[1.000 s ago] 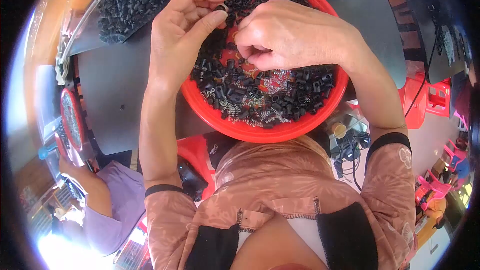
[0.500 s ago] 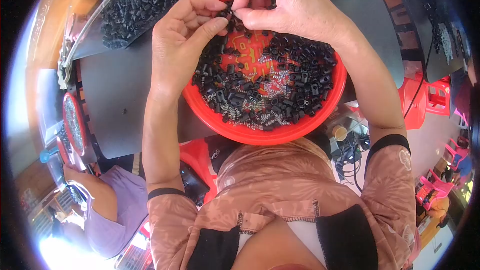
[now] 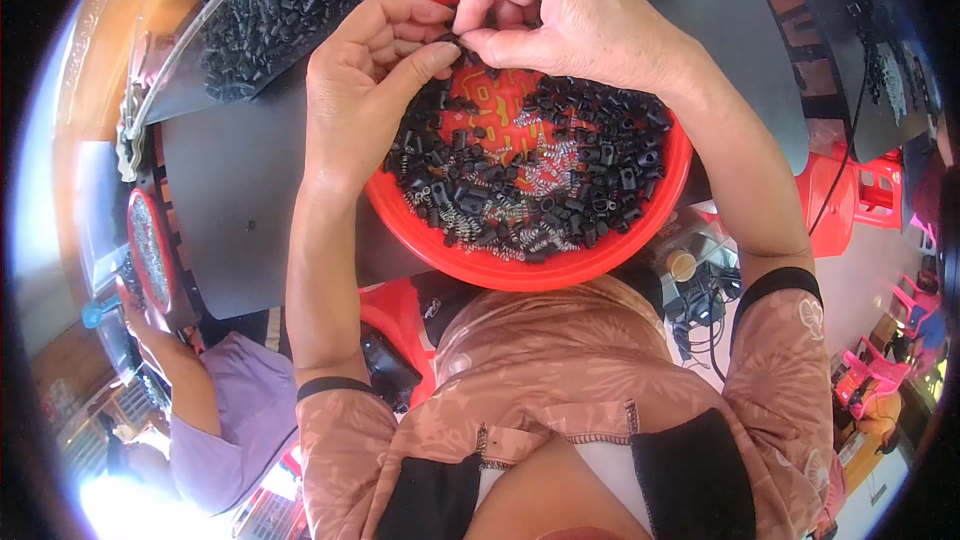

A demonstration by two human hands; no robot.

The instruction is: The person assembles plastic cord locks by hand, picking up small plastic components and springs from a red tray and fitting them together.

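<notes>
Over the far rim of a red basin, my two hands meet fingertip to fingertip. My left hand pinches a small black plastic part between thumb and fingers; most of it is hidden. My right hand is closed in a pinch against the same spot, and whatever its fingertips hold is too small to make out. Below the hands, the basin holds many small black plastic pieces, hollow with round holes, and thin metal coil springs. Its patterned red bottom shows in the middle.
A large heap of black parts lies behind a clear edge at the upper left. The basin rests by a dark grey table. To the left are a red tray of springs and a person in a purple top. Red stools stand right.
My right hand has shifted slightly left, so the fingertips of both hands are closer together. At the left, the other person's arm has moved a little toward the tray.
</notes>
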